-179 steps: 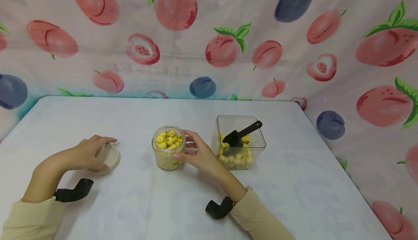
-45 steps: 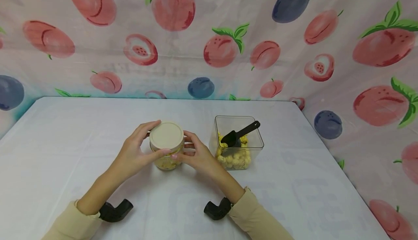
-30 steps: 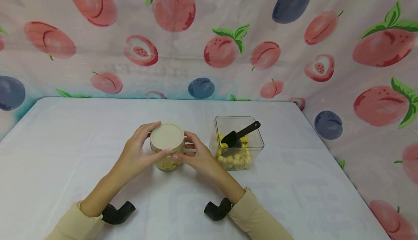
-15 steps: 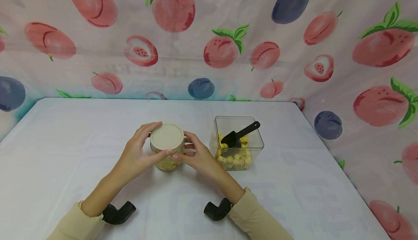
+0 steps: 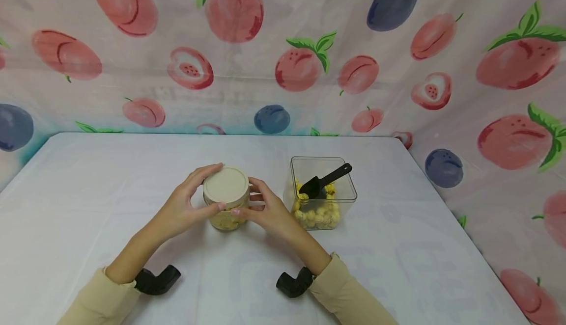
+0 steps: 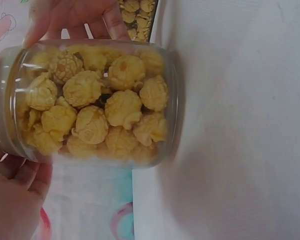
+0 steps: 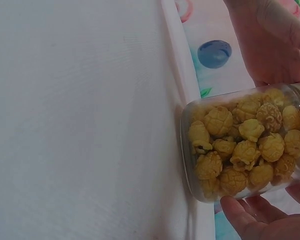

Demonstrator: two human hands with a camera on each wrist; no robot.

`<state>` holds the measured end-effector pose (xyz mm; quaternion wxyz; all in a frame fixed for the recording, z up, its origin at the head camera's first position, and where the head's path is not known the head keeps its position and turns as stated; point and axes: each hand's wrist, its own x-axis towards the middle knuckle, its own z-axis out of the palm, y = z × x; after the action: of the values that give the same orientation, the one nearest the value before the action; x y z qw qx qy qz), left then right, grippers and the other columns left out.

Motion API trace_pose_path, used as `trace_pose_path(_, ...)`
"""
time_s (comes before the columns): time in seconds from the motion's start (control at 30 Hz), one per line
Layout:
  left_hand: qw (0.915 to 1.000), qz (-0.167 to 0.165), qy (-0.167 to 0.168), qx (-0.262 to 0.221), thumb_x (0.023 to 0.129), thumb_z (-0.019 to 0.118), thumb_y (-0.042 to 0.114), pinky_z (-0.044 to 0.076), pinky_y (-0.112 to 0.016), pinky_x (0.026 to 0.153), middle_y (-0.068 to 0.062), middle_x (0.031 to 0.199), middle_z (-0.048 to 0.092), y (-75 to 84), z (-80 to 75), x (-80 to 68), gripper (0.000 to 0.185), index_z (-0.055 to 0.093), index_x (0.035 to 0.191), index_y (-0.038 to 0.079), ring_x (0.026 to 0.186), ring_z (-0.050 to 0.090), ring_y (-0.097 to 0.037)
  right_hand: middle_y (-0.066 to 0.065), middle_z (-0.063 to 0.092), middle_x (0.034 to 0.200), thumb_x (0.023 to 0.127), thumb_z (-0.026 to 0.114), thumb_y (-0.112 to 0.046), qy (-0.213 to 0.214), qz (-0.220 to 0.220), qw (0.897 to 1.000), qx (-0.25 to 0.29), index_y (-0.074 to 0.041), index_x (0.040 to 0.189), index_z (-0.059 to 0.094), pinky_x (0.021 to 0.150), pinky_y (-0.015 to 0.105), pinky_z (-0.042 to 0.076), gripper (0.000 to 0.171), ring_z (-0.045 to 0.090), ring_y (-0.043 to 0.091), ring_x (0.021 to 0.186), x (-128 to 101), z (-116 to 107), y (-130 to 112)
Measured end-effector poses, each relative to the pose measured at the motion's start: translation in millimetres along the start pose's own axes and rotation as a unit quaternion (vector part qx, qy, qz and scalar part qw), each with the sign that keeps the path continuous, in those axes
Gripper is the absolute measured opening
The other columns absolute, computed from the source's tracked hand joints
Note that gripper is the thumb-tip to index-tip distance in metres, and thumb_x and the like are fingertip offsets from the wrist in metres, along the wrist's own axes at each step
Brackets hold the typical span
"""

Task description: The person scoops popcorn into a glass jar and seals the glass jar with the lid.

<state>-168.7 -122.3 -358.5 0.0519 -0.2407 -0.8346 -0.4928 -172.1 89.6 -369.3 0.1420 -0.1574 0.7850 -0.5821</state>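
Observation:
A clear round jar point(image 5: 226, 223) full of yellow popcorn stands upright on the table, a cream lid point(image 5: 226, 186) on its mouth. My left hand point(image 5: 184, 208) grips the lid, thumb at the near side and fingers round the far left. From the right, my right hand point(image 5: 270, 213) holds the jar's body between thumb and fingers. Through the glass in the left wrist view, round popcorn pieces point(image 6: 90, 107) fill the jar point(image 6: 172, 100) nearly to the neck. In the right wrist view the jar point(image 7: 187, 150) shows between both hands.
Right of the jar is a clear square container point(image 5: 349, 200) partly filled with popcorn. A black scoop point(image 5: 328, 180) leans in it, its handle over the rim. White cloth covers the table point(image 5: 398, 246); a fruit-print curtain point(image 5: 247, 69) hangs behind.
Six seconds ago the left hand held the lid on the table at left; it has since brought it onto the jar. Over the last half second its thumb and fingers shifted slightly around the lid.

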Motion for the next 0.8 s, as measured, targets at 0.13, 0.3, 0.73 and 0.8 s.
trace_pose_path(0.13, 0.9998, -0.013, 0.009, 0.009, 0.080, 0.073, 0.016, 0.033, -0.060, 0.102, -0.010, 0.141, 0.040, 3.6, 2.5, 0.8, 0.073, 0.036, 0.142, 0.011, 0.128, 0.038, -0.028, 0.011, 0.043, 0.136, 0.085, 0.068, -0.023, 0.002, 0.001, 1.000, 0.001, -0.019, 0.144, 0.031, 0.098, 0.038, 0.047, 0.070, 0.047, 0.027, 0.120, 0, -1, 0)
trace_pose_path(0.3, 0.9966, -0.055, 0.054, 0.030, 0.077, 0.076, 0.025, 0.037, -0.051, 0.098, -0.012, 0.135, 0.040, 11.4, 11.0, 0.0, 0.079, 0.034, 0.142, 0.011, 0.120, 0.041, -0.027, 0.010, 0.043, 0.136, 0.085, 0.068, -0.022, -0.001, 0.000, 1.000, -0.001, -0.019, 0.144, 0.030, 0.099, 0.038, 0.047, 0.070, 0.047, 0.027, 0.121, 0, -1, 0)
trace_pose_path(0.73, 0.9927, -0.084, 0.086, 0.016, 0.078, 0.076, 0.024, 0.037, -0.051, 0.097, -0.012, 0.132, 0.038, 20.0, 20.9, -1.8, 0.074, 0.036, 0.138, 0.011, 0.120, 0.036, -0.027, 0.011, 0.043, 0.136, 0.086, 0.067, -0.020, -0.003, -0.003, 1.000, -0.002, -0.017, 0.144, 0.031, 0.099, 0.038, 0.047, 0.069, 0.048, 0.027, 0.120, 1, 0, 0)
trace_pose_path(0.8, 0.9933, -0.082, 0.082, 0.010, 0.078, 0.075, 0.023, 0.037, -0.051, 0.097, -0.012, 0.133, 0.039, 19.1, 20.5, -1.9, 0.073, 0.036, 0.138, 0.011, 0.120, 0.036, -0.027, 0.011, 0.043, 0.135, 0.086, 0.068, -0.021, -0.002, 0.000, 1.000, -0.004, -0.017, 0.144, 0.031, 0.098, 0.038, 0.047, 0.069, 0.048, 0.027, 0.120, 1, 0, 0)
